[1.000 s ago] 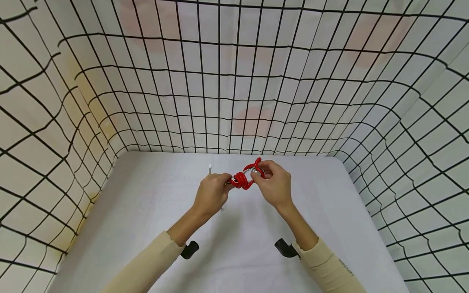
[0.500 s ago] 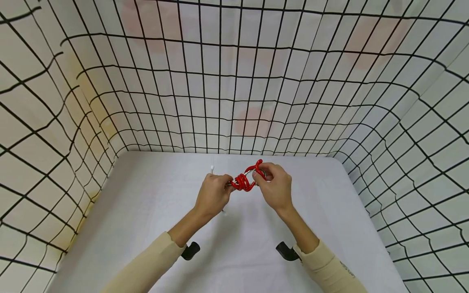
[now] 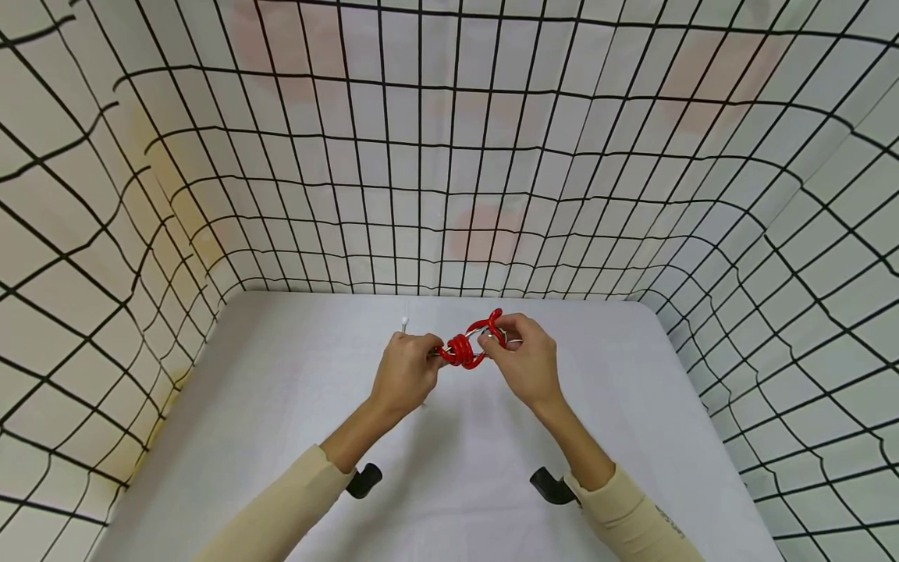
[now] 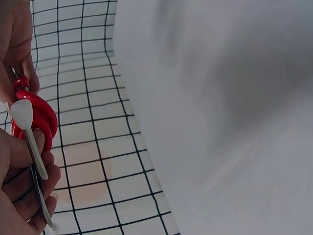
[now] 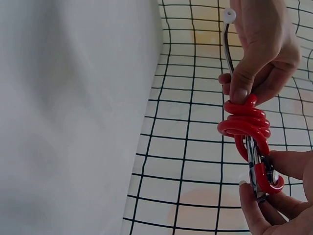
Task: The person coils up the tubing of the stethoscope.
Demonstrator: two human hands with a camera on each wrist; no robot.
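Both hands hold a stethoscope (image 3: 460, 351) up over the white table, with its red tubing (image 5: 244, 126) wound in several tight turns. My left hand (image 3: 407, 378) pinches the near side of the coil, where the metal ear tubes come out. One white ear tip (image 4: 22, 113) stands large in the left wrist view; the other tip (image 5: 229, 15) shows at the top of the right wrist view. My right hand (image 3: 527, 359) pinches the far loop of tubing and a shiny metal part (image 5: 254, 169), its fingertips partly hiding both.
A white-covered table (image 3: 295, 336) lies beneath the hands. Black grid netting (image 3: 449, 168) over white walls rises at the back and both sides. Black wrist mounts (image 3: 364, 481) stick out below the beige sleeves (image 3: 288, 507).
The hands and stethoscope shift only slightly. The right thumb and fingers have moved a little on the far loop, and a thin pale bit now shows beside them.
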